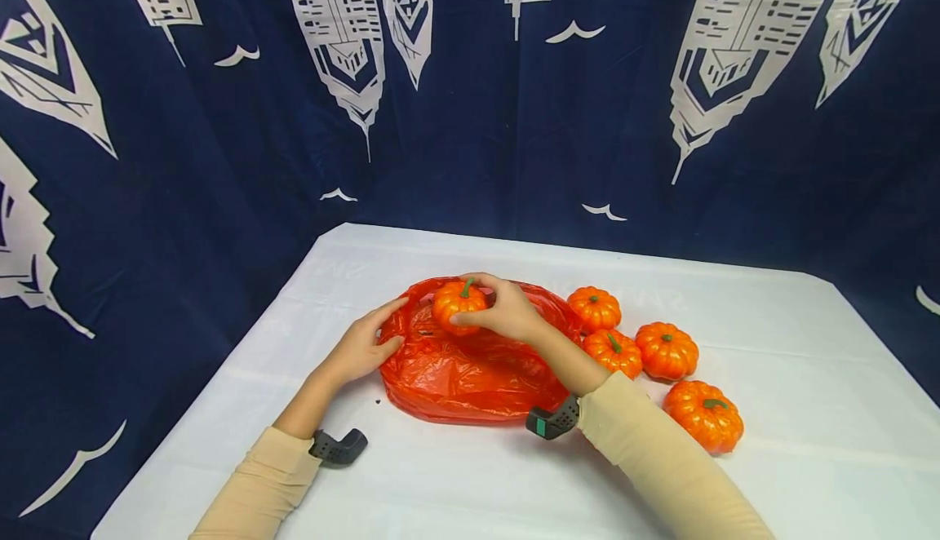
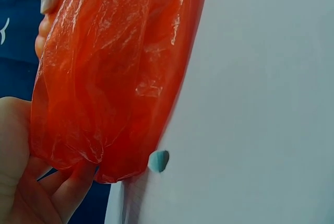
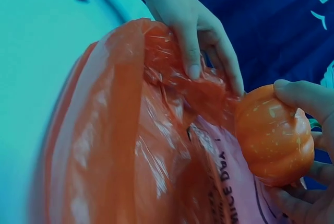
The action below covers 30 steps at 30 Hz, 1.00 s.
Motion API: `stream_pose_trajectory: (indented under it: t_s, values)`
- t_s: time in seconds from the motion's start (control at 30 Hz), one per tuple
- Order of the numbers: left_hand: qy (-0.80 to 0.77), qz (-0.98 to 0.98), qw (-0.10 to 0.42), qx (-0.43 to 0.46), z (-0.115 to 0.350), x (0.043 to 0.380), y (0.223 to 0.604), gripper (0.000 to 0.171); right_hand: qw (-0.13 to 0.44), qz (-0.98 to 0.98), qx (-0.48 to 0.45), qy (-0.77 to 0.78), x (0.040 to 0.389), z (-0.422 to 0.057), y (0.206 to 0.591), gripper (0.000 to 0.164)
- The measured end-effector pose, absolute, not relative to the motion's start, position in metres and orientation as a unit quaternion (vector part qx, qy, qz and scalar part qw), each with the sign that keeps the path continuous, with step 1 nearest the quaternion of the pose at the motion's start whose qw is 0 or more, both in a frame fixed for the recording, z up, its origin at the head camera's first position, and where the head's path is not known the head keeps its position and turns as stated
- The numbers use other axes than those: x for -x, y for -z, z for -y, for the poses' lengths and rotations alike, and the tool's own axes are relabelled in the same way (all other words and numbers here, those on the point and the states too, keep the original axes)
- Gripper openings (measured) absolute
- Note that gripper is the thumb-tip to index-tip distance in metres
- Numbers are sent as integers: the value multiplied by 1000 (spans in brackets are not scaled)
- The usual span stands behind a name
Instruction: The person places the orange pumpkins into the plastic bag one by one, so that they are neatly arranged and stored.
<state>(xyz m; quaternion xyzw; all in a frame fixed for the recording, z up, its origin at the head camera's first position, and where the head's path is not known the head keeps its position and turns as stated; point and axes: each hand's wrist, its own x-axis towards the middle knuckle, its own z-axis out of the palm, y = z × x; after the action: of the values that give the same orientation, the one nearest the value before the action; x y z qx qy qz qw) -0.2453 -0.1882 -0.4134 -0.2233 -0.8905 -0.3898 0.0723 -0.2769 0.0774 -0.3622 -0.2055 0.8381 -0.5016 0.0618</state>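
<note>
A thin red plastic bag [image 1: 470, 385] lies on the table with its mouth spread wide. At its left rim, my left hand [image 1: 364, 347] pinches the plastic, the thumb on one side and the fingers on the other, as the right wrist view shows. My right hand [image 1: 508, 312] grips a small orange pumpkin [image 1: 454, 305] with a green stem over the bag's opening. In the right wrist view this pumpkin [image 3: 274, 138] sits between thumb and fingers, close to the rim. Pink printed material [image 3: 237, 166] shows within the bag's mouth; what else lies inside is hidden.
Several more orange pumpkins [image 1: 667, 351] stand on the white-covered table [image 1: 793, 360] to the right of the bag. The nearest pumpkin [image 1: 613, 351] adjoins the bag's right side. A small teal bit [image 2: 158, 161] lies left of the bag. A dark blue patterned curtain [image 1: 470, 157] hangs behind.
</note>
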Motion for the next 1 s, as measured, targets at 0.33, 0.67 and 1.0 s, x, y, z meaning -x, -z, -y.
stream_pose_trajectory:
  t_s: [0.33,0.67,1.0]
  values:
    - [394,887,76,227,188,245,413,60,58,-843,200,496,275,-56,374,65]
    - [393,888,75,226,186,246,414,60,39,-847,173,501,272,-37,390,69]
    - [393,888,71,227,187,245,412,60,-21,-854,127,503,270,-20,404,70]
